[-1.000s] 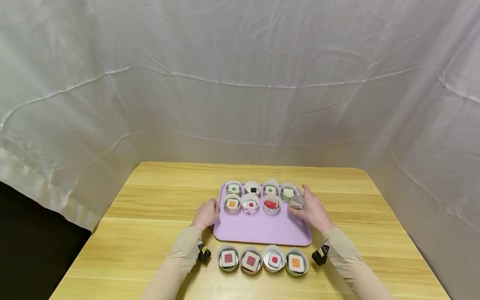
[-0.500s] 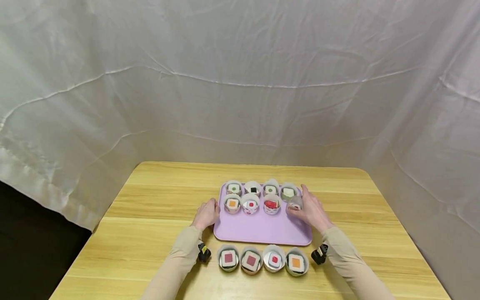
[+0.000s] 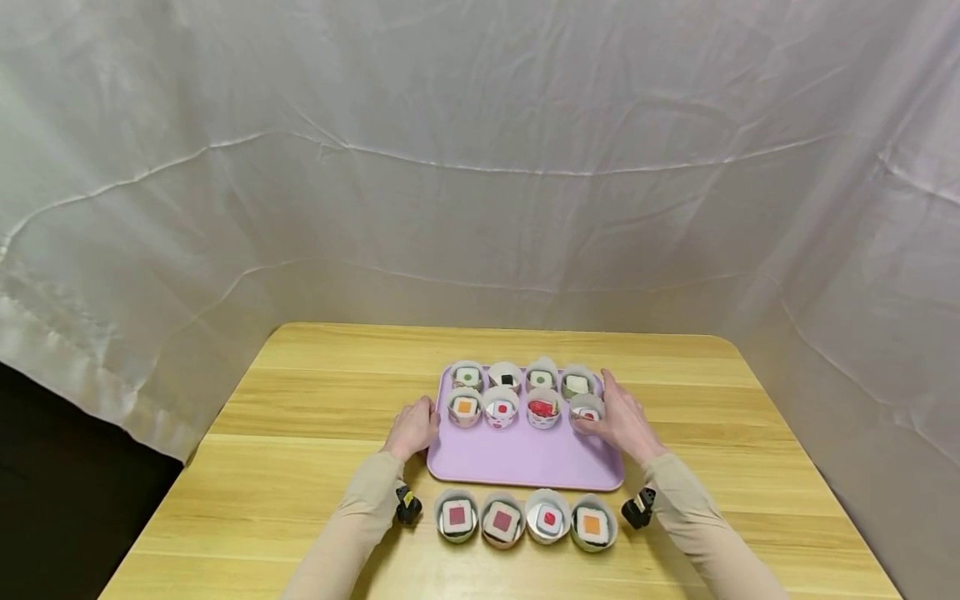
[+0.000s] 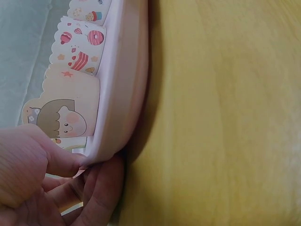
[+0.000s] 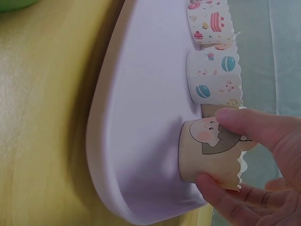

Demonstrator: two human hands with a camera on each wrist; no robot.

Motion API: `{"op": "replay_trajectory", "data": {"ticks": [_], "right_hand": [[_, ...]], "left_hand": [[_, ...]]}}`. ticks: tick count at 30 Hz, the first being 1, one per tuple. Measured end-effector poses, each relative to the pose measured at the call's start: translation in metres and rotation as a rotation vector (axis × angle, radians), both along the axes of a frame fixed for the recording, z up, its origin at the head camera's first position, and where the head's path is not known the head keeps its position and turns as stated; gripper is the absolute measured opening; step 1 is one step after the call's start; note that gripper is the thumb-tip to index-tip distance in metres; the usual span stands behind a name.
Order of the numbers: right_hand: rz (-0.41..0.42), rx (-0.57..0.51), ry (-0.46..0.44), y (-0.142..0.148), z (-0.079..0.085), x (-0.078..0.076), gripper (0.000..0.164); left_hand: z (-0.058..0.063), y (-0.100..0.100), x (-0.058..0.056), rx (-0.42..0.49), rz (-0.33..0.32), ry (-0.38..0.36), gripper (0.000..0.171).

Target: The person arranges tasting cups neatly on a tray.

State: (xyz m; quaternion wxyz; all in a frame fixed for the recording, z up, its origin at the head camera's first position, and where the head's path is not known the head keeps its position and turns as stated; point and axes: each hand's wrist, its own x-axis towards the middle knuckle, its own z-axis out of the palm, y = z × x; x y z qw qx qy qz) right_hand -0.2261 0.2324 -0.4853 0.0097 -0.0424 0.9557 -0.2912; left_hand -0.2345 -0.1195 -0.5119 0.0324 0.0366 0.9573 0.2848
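My left hand (image 3: 415,427) grips the left rim of a lilac tray (image 3: 510,461); in the left wrist view the thumb lies above the rim and fingers are curled under it. At the tray's right end, my right hand (image 3: 626,422) holds a paper baking cup (image 5: 202,162) printed with a cartoon face, thumb and a finger on its wall. The cup stands upright on the tray, with a white and red piece inside. Beside it is a white patterned cup (image 5: 211,75) with a red piece. Several filled cups form two rows along the tray's far side.
Between my forearms, several more cups stand in a row on the wooden table (image 3: 315,392), among them one with an orange-centred square piece (image 3: 592,527). A pale curtain (image 3: 480,208) hangs behind and at both sides.
The cup in my right hand has gone from tilted to upright and shifted slightly left, so its contents show more. My left hand and the tray stay put.
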Motion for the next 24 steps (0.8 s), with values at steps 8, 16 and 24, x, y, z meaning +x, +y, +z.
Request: {"op": "replay_trajectory", "data": {"ticks": [8, 16, 24], "right_hand": [[-0.001, -0.007, -0.01, 0.0, -0.001, 0.0, 0.114], [0.025, -0.23, -0.102, 0.019, 0.001, 0.0, 0.103], [0.014, -0.575, -0.244, 0.05, -0.006, 0.005, 0.055]], "left_hand": [[0.001, 0.0, 0.001, 0.01, -0.005, 0.006, 0.01], [0.001, 0.001, 0.0, 0.007, -0.001, 0.0, 0.011], [0.001, 0.0, 0.0, 0.017, -0.003, -0.01, 0.011]]}}
